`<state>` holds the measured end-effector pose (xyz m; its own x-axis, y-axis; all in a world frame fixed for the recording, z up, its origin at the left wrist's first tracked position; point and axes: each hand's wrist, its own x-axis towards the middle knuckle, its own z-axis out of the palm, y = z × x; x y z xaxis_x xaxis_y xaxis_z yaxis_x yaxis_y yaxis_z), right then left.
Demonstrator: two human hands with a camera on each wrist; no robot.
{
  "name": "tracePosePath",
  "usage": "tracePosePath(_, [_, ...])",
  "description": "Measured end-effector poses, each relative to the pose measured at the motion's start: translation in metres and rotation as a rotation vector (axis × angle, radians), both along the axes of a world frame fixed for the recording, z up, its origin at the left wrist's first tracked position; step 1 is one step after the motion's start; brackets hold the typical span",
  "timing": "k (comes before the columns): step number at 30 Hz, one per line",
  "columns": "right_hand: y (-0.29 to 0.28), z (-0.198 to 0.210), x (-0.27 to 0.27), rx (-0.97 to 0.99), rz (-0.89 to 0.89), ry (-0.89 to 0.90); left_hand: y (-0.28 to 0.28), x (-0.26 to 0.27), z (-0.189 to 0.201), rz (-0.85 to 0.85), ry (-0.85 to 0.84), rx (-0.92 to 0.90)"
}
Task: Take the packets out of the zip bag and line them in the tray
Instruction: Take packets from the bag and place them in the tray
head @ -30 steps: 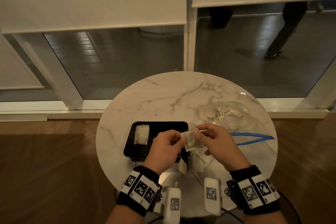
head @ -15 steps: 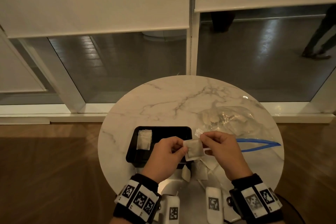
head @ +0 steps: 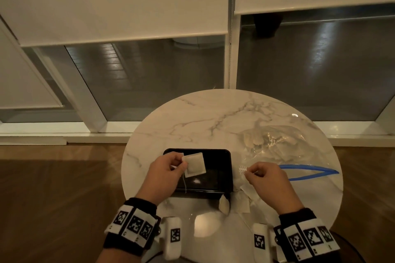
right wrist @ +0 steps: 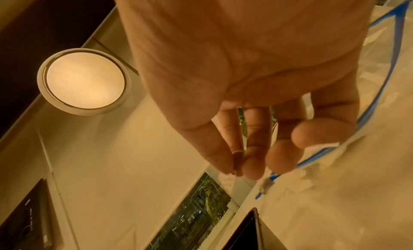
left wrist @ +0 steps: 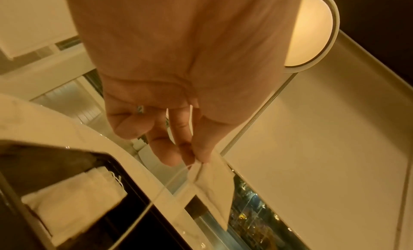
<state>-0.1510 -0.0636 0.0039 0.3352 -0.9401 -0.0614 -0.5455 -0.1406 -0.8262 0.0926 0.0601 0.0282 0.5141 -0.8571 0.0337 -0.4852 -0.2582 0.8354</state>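
My left hand [head: 181,162] pinches a square white packet [head: 194,165] by its corner above the black tray [head: 222,156], and a thin string hangs from it. In the left wrist view the same packet [left wrist: 214,185] dangles from thumb and finger of my left hand [left wrist: 198,156], with another packet [left wrist: 73,197] lying in the tray [left wrist: 22,156]. My right hand [head: 248,174] pinches a small white tag [head: 243,171] just right of the tray. The clear zip bag [head: 277,141] with its blue zip [head: 310,174] lies open to the right, with pale packets inside.
Two loose packets [head: 224,206] [head: 242,205] lie on the round marble table [head: 203,117] near its front edge, below the tray. The table is small, with a wooden floor around it and windows behind. In the right wrist view the bag [right wrist: 357,183] fills the right side.
Both hands held the packet together at the tray's right end. Now they are apart: my left hand has carried the packet left over the tray, and my right hand keeps only the small tag.
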Motion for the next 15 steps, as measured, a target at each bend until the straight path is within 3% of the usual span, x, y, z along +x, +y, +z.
tracePosePath(7, [0.005,0.005,0.007,-0.004,0.009,0.109,0.002,0.029,0.003,0.065,-0.12,0.04])
tracePosePath(10, [0.012,0.019,0.019,-0.084,0.041,0.03,0.0,0.03,0.011,-0.014,-0.153,0.069])
tracePosePath(15, [0.028,0.035,0.066,-0.131,0.332,-0.023,-0.007,0.027,0.017,-0.188,-0.42,0.209])
